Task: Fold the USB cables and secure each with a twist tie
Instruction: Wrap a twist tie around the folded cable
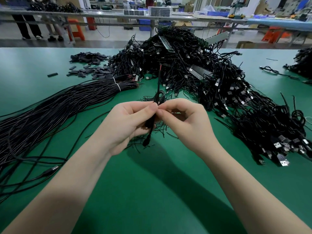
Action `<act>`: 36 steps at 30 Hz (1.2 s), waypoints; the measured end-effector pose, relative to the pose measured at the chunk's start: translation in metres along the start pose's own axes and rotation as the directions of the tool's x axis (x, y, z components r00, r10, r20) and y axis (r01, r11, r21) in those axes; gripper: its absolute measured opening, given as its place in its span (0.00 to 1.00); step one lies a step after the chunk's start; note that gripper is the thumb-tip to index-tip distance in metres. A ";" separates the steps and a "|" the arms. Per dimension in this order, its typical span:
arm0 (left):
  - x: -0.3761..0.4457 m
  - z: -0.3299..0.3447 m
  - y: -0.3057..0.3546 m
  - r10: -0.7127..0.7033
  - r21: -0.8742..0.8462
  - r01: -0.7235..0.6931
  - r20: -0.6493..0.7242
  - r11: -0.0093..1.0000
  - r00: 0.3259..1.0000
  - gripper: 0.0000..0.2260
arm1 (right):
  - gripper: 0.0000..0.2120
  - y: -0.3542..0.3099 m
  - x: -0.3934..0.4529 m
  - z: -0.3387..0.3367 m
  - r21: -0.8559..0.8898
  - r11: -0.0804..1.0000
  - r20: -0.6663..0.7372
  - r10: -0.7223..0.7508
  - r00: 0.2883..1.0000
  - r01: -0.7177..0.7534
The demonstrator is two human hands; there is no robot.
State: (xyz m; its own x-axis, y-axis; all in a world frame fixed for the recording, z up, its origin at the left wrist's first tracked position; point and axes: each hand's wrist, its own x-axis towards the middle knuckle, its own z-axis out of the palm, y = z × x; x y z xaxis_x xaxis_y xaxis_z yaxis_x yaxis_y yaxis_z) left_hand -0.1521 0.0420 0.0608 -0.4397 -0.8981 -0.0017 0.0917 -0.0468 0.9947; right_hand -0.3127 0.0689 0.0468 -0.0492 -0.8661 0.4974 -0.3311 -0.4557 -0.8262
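Taking the folded cable held over the middle of the green table as my landmark, I am reading the scene from left to right.

Far to its left, a long bundle of straight black wires is lying across the table, bound with two white ties. Beyond that bundle, small dark sleeves are lying loose.

Just left of the cable, my left hand is curling round the folded strands, thumb pressing at the top, with the lower end hanging below the palm. I am judging that a loosened hold here would let the loops spring apart and the fold would be lost.

Just right of the cable, my right hand is pinching at the same spot with thumb and forefinger. I am taking this for the twist tie being worked, but the tie itself is too small to make out. If the pinch slips, the tie may unwind or drop among the loose black ties scattered beneath the cable, where finding it would be slow. One free end of the cable is also sticking straight up and could catch.

Behind and to the right of the cable, a great heap of USB cables is piling up, with plugs showing.

I am seeing no containers on this table; blue bins are standing far behind the cable, their contents hidden from me.
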 end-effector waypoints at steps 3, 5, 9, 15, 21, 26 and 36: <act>0.001 0.000 -0.003 -0.002 -0.013 0.002 -0.030 1.000 1.000 0.13 | 0.08 0.003 -0.001 0.002 0.151 0.987 0.011 0.049 0.999 -0.050; 0.002 -0.001 -0.005 -0.008 -0.011 0.008 -0.072 1.000 0.997 0.13 | 0.08 0.003 -0.002 0.004 0.330 0.932 0.041 0.146 0.988 -0.151; 0.002 0.000 -0.007 -0.032 -0.065 0.026 -0.095 0.998 0.995 0.11 | 0.04 0.004 -0.001 0.005 0.619 0.672 0.190 0.375 0.907 -0.407; 0.000 0.005 -0.007 -0.037 -0.110 0.041 0.040 0.993 0.999 0.07 | 0.09 0.007 0.002 0.001 0.734 0.359 0.394 0.465 0.792 -0.576; 0.001 0.003 -0.006 0.069 -0.014 -0.069 0.010 0.998 0.998 0.11 | 0.13 0.011 0.003 -0.003 0.728 0.310 0.509 0.354 0.785 -0.612; 0.003 0.003 -0.011 0.227 0.102 -0.215 -0.125 0.971 0.966 0.11 | 0.15 0.015 -0.004 0.017 0.635 0.555 0.304 0.460 0.834 -0.538; 0.007 0.004 -0.025 0.101 0.373 -0.090 -0.010 0.924 0.995 0.18 | 0.07 0.017 -0.004 0.015 0.302 0.846 0.101 0.429 0.897 -0.439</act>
State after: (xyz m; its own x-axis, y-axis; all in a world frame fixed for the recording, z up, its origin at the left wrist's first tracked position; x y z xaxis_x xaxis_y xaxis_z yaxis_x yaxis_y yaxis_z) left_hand -0.1609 0.0388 0.0365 -0.4195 -0.9025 0.0974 -0.2089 0.2004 0.9572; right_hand -0.3035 0.0614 0.0269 -0.0907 -0.9938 0.0649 0.0254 -0.0675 -0.9974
